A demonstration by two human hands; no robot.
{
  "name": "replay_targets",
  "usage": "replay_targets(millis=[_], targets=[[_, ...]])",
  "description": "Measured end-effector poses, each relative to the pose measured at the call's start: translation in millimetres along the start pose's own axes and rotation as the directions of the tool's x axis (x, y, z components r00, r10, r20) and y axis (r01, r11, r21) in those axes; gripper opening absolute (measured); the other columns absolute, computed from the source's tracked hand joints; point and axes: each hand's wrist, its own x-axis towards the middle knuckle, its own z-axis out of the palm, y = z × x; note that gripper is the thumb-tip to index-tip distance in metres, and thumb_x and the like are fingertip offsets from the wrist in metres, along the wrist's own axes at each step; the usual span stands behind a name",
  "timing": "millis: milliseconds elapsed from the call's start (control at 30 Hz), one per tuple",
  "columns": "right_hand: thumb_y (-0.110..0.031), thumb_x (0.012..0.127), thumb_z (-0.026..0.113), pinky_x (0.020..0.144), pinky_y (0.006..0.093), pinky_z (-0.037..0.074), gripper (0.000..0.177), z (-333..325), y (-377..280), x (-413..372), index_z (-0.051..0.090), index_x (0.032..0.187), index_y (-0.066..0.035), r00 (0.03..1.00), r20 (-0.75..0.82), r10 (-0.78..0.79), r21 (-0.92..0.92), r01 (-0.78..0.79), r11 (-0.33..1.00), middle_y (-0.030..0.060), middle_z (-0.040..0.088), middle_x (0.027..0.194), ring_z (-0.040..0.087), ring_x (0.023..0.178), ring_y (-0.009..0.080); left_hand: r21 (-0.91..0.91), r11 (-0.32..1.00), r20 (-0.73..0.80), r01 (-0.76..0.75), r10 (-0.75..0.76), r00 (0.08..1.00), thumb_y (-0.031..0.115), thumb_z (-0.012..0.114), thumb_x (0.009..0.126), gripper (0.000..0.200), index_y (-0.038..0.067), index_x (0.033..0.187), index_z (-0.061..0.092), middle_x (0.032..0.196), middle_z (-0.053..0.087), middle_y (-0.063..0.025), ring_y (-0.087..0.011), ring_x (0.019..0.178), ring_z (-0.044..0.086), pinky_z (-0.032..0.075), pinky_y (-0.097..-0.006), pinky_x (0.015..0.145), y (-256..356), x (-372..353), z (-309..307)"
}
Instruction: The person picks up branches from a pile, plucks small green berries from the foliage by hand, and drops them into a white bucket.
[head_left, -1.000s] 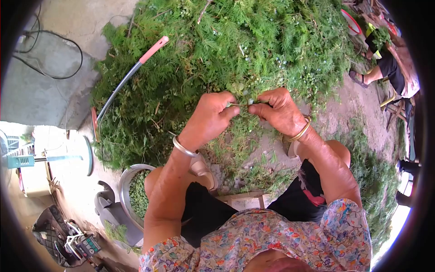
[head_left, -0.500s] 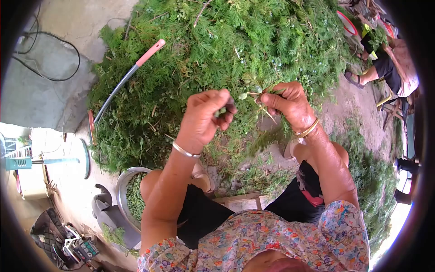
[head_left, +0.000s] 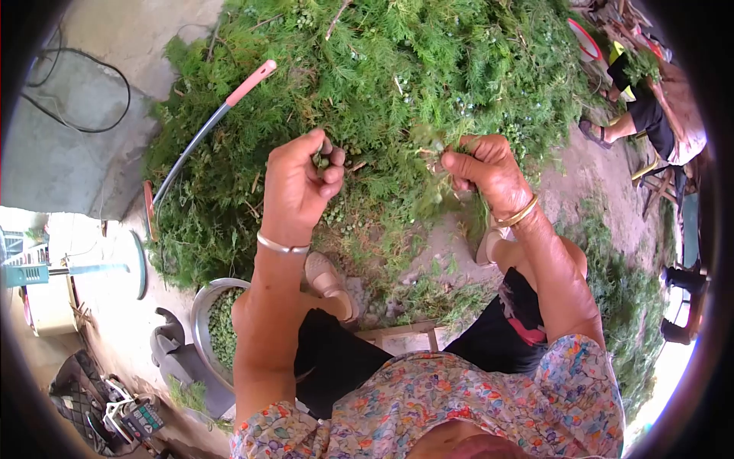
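Observation:
My left hand [head_left: 298, 180], with a silver bangle at the wrist, is curled around small green cones [head_left: 320, 161] in its fingers. It hovers over the pile of cut evergreen branches [head_left: 428, 61]. To the right, my right hand [head_left: 489, 174] pinches an evergreen sprig [head_left: 433, 155] between thumb and fingers; the sprig is blurred. A gold bangle circles that wrist. Both hands are apart from each other. Beside my left knee stands a metal basin [head_left: 200, 317] holding many small green cones [head_left: 222, 330].
A long tool with a pink handle [head_left: 251, 83] lies against the pile on the left. A grey concrete slab [head_left: 76, 161] with a black cable is at upper left. Another person [head_left: 665, 115] sits at the right. A fan [head_left: 138, 264] and a black bag [head_left: 76, 390] stand at left.
My left hand has moved left, away from the sprig, with green cones in its fingers. My right hand stays nearly in place, still pinching the sprig.

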Motion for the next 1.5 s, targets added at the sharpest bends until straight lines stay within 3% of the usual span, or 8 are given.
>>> replay_targets(millis=[300,433,667,867,967,1133,1267,1500], targets=[[-0.017,0.083,0.063,0.049,0.0211,0.038,0.020,2,-8,2,0.066,0.080,0.003,0.996,-0.030,0.087,0.291,-0.074,0.954,0.0017,0.057,0.057,0.047,0.049,0.0074,0.292,0.946,0.177,0.138,-0.195,0.965,0.000,0.061,0.078,0.023,-0.002,0.101,0.059,0.080,0.063,-0.0131,-0.0157,0.065,0.060,0.045,-0.0235,0.051,-61,-12,17],[-0.018,0.082,0.065,0.048,0.0215,0.037,0.021,6,-10,3,0.066,0.079,0.003,0.998,-0.034,0.062,0.270,-0.050,0.961,0.0015,0.056,0.057,0.049,0.051,0.0071,0.043,0.987,0.342,0.154,-0.160,0.926,0.000,0.057,0.082,0.031,-0.002,0.113,0.052,0.086,0.062,-0.0160,-0.0196,0.073,0.062,0.050,-0.0263,0.060,-68,-15,32],[-0.016,0.083,0.065,0.047,0.0217,0.036,0.022,9,0,6,0.061,0.066,-0.002,0.999,-0.049,0.015,0.224,-0.004,0.975,0.0012,0.055,0.054,0.048,0.049,0.0067,-0.047,0.981,0.324,0.187,-0.162,0.932,0.002,0.058,0.083,0.020,-0.004,0.103,0.056,0.084,0.062,-0.0151,-0.0187,0.067,0.061,0.049,-0.0263,0.053,-69,-14,33],[-0.016,0.082,0.065,0.046,0.0219,0.034,0.021,10,-3,1,0.062,0.066,-0.004,1.000,0.012,-0.029,0.071,0.028,0.997,0.0014,0.054,0.052,0.046,0.048,0.0067,0.227,0.973,0.209,-0.030,-0.018,0.978,0.002,0.061,0.080,0.008,-0.002,0.088,0.060,0.073,0.061,-0.0129,-0.0140,0.055,0.056,0.042,-0.0245,0.041,-54,-14,30],[-0.015,0.083,0.064,0.046,0.0220,0.035,0.020,13,-7,-2,0.062,0.067,-0.003,0.999,0.054,-0.008,0.061,0.005,0.998,0.0003,0.053,0.052,0.046,0.049,0.0064,0.169,0.984,0.298,-0.061,0.008,0.955,0.005,0.063,0.080,0.008,-0.002,0.085,0.061,0.071,0.061,-0.0116,-0.0120,0.053,0.056,0.043,-0.0224,0.040,-48,-17,26],[-0.015,0.083,0.064,0.045,0.0213,0.037,0.015,-1,4,2,0.066,0.081,0.000,0.997,0.014,-0.082,0.134,0.079,0.988,0.0021,0.060,0.061,0.047,0.048,0.0055,-0.296,0.954,0.526,0.049,0.120,0.842,0.009,0.057,0.084,0.020,-0.004,0.100,0.058,0.079,0.061,-0.0140,-0.0112,0.054,0.054,0.047,-0.0181,0.043,-4,-2,-9],[-0.016,0.084,0.063,0.046,0.0215,0.036,0.017,4,-7,-2,0.067,0.085,0.001,0.993,0.108,-0.044,0.119,0.031,0.992,-0.0004,0.054,0.057,0.045,0.049,0.0065,-0.273,0.960,0.333,0.061,0.035,0.942,0.001,0.053,0.081,0.019,-0.006,0.096,0.060,0.081,0.064,-0.0188,-0.0209,0.062,0.062,0.055,-0.0294,0.051,-9,-5,4],[-0.018,0.083,0.064,0.043,0.0210,0.036,0.019,11,-10,-7,0.065,0.084,0.001,0.955,0.293,-0.037,0.084,0.013,0.996,0.0034,0.060,0.063,0.046,0.047,0.0060,-0.062,0.994,0.298,0.086,-0.064,0.952,0.006,0.055,0.084,0.021,-0.007,0.100,0.058,0.085,0.063,-0.0148,-0.0198,0.068,0.062,0.052,-0.0298,0.056,-48,-8,14]])
